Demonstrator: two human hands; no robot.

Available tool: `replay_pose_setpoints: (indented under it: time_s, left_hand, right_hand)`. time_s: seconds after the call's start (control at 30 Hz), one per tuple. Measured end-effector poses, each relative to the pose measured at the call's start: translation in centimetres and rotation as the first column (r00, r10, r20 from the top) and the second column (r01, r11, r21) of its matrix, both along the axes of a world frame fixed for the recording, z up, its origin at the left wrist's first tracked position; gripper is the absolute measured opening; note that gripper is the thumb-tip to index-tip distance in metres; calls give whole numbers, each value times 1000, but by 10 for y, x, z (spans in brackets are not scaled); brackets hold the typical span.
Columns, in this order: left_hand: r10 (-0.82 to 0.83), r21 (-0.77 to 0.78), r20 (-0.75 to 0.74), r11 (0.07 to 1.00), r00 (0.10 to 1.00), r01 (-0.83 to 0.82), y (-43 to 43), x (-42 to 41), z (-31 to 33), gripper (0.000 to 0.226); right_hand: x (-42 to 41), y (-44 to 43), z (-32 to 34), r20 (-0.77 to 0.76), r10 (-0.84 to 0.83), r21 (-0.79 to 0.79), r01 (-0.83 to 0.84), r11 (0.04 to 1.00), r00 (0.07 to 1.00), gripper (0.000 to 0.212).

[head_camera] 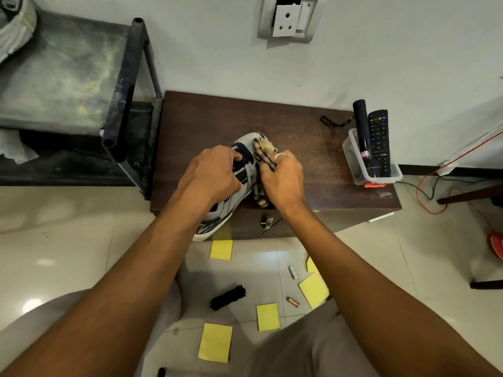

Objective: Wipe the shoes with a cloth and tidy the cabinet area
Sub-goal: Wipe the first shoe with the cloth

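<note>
A white and black sneaker (pixel 242 159) lies on the dark brown cabinet top (pixel 299 131), its heel hanging over the front edge. My left hand (pixel 215 175) grips the shoe across its laces from above. My right hand (pixel 281 178) holds a striped brown and cream cloth (pixel 262 149) pressed against the shoe's right side; part of the cloth hangs below the hand.
A clear plastic box (pixel 353 161) with a torch (pixel 363 131) and remote (pixel 379 142) stands at the cabinet's right end. A black metal rack (pixel 122 104) stands to the left. On the floor lie several yellow notes (pixel 221 249), a black brush (pixel 228 297) and two batteries (pixel 293 301).
</note>
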State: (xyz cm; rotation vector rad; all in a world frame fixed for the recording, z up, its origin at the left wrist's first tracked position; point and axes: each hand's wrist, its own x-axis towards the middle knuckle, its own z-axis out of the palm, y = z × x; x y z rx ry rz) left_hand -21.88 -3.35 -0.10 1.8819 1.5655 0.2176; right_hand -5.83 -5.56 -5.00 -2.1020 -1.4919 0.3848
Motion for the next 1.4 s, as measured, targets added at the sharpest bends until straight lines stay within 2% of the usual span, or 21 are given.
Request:
replay_pose_setpoints:
  time_s: [0.1, 0.27, 0.33, 0.4, 0.47, 0.57, 0.73, 0.83, 0.87, 0.97, 1.0, 1.13, 1.23, 1.27, 1.37, 1.4]
  left_hand:
    - [0, 11, 8, 1000, 1000, 0, 0, 1, -2, 68]
    - [-5, 7, 9, 1000, 1000, 5, -1, 0, -2, 69]
    - [-3, 16, 22, 1000, 1000, 3, -2, 0, -3, 68]
    - [0, 17, 19, 1000, 1000, 0, -2, 1, -5, 66]
    - [0, 26, 4, 1000, 1000, 0, -1, 2, -6, 64]
    - [-1, 34, -1, 999, 1000, 1, -1, 2, -6, 65]
    - [-13, 37, -16, 999, 1000, 13, -2, 2, -6, 62]
    - [1, 37, -18, 999, 1000, 0, -1, 2, -6, 66]
    - [4, 35, -20, 999, 1000, -4, -1, 3, -6, 65]
    - [-1, 38, -28, 999, 1000, 2, -3, 4, -9, 59]
    - [9, 25, -21, 1000, 1000, -9, -2, 4, -12, 62]
    - [9, 26, -57, 1000, 998, -7, -2, 8, -17, 66]
    - [-12, 41, -58, 999, 998, 14, -4, 11, -14, 51]
    - [-10, 40, -57, 999, 998, 13, -5, 11, -13, 49]
    - [12, 38, -32, 999, 999, -10, -6, 10, -12, 47]
    - [18, 34, -20, 999, 1000, -17, -7, 10, -12, 44]
  right_hand:
    - [2, -10, -1, 28, 58, -33, -57, 998, 998, 17]
    - [7, 30, 11, 124, 44, 3, -45, 999, 991, 19]
    - [5, 39, 12, 168, 144, -7, -145, 989, 975, 19]
    - [8, 37, 13, 228, 335, -56, -331, 942, 914, 22]
    - [17, 40, 17, 304, 426, -130, -406, 905, 852, 28]
    - [22, 52, 23, 336, 366, -127, -343, 931, 868, 31]
    - [13, 55, 24, 337, 505, -164, -479, 862, 794, 23]
    - [20, 69, 32, 336, 409, -160, -377, 912, 848, 25]
    - [15, 70, 34, 332, 435, -172, -400, 900, 837, 23]
    - [1, 68, 46, 334, 654, -288, -587, 756, 678, 20]
    - [3, 72, 49, 338, 680, -317, -601, 734, 651, 23]
    - [20, 85, 60, 391, 606, -354, -494, 794, 693, 32]
    - [13, 75, 53, 364, 715, -377, -608, 699, 597, 32]
    - [17, 74, 53, 372, 708, -377, -600, 706, 600, 33]
    - [31, 79, 56, 434, 595, -323, -500, 803, 676, 37]
    - [30, 78, 55, 448, 603, -325, -508, 798, 660, 36]
